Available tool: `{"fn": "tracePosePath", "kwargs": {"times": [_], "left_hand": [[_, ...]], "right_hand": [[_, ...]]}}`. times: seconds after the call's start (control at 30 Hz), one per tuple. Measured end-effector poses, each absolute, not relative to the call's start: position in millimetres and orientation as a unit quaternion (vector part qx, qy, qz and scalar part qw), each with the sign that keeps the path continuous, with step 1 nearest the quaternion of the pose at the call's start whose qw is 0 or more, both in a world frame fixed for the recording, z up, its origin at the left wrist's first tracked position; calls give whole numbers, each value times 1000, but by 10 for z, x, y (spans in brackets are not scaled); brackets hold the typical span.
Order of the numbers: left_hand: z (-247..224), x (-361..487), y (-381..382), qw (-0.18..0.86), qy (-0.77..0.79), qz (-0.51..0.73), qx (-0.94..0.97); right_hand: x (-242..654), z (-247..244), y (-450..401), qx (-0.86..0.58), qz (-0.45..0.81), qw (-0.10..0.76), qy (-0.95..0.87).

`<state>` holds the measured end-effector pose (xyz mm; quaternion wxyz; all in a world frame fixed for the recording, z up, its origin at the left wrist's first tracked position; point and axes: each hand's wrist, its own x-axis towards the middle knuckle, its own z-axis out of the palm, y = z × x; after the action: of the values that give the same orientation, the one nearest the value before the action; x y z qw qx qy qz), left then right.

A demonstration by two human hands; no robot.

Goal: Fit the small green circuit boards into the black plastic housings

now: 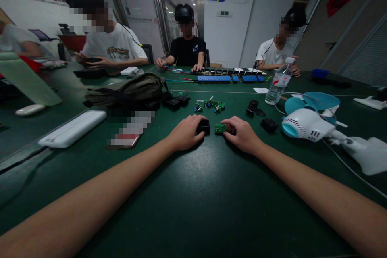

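Observation:
My left hand (186,132) is closed around a small black plastic case (204,127) at the middle of the table. Just to the right, my right hand (240,134) grips a small green circuit board (220,128) between thumb and fingers. A narrow gap separates the case from the board. Something dark shows behind the board, partly covered by my right fingers; I cannot make out what it is. Beyond my hands lie several loose circuit boards (217,105) with blue and white parts. To their right sit several black plastic pieces (254,108) and a black block (269,125).
At right are a white and teal fan (305,124) lying down and a water bottle (279,82). On the left lie a phone (130,133), a white power strip (72,129) and a dark bag (130,88). Blue strips (214,79) lie farther back, where several people sit.

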<state>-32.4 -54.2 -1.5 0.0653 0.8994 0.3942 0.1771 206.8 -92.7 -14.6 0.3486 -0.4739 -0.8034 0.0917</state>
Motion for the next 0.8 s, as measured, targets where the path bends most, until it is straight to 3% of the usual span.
{"fn": "tracePosePath", "kwargs": {"times": [0.8], "left_hand": [[-37, -328, -562, 63, 398, 185, 896]], "right_hand": [[2047, -119, -940, -488, 117, 342, -794]]}}
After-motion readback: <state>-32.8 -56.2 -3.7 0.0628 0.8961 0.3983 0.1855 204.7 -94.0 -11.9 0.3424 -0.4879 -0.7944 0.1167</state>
